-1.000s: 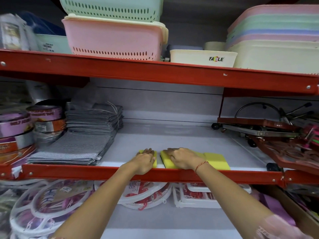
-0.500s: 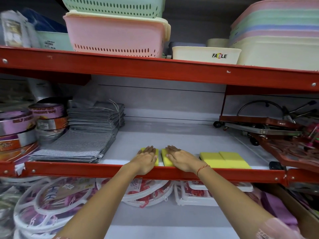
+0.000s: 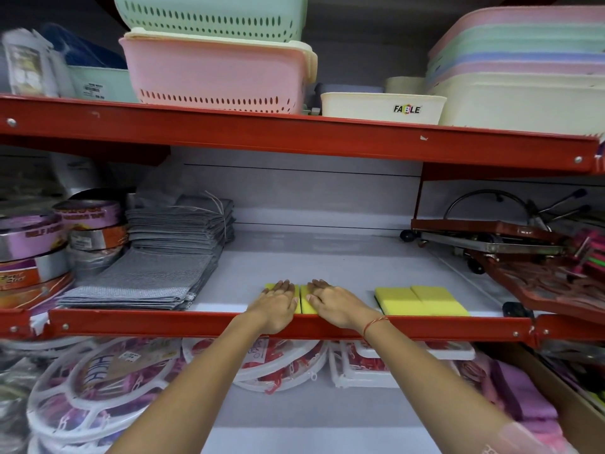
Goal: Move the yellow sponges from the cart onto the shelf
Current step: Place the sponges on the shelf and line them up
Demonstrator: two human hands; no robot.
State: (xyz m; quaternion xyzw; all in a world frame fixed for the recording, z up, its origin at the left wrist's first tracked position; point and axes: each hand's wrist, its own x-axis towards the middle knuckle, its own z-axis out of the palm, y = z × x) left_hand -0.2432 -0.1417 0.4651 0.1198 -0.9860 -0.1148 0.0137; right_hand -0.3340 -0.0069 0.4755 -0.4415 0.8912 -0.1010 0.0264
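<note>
Two yellow sponges lie side by side at the front edge of the white middle shelf (image 3: 327, 257). My left hand (image 3: 276, 303) rests flat, palm down, on the left sponge (image 3: 269, 286), which it mostly hides. Flat on the right sponge (image 3: 307, 306) lies my right hand (image 3: 332, 301), fingers straight. Neither hand curls around its sponge. Two more yellow sponges (image 3: 420, 299) sit touching each other further right on the same shelf, apart from my hands. The cart is out of view.
Folded grey cloths (image 3: 147, 280) and tape rolls (image 3: 36, 253) fill the shelf's left side. Red metal racks (image 3: 523, 257) crowd its right side. A red front rail (image 3: 163, 322) runs under my wrists. Plastic baskets (image 3: 216, 73) stand on the shelf above.
My right hand has slid left off the two right-hand sponges, which now lie uncovered. Both hands have stayed flat on the middle pair since half a second ago.
</note>
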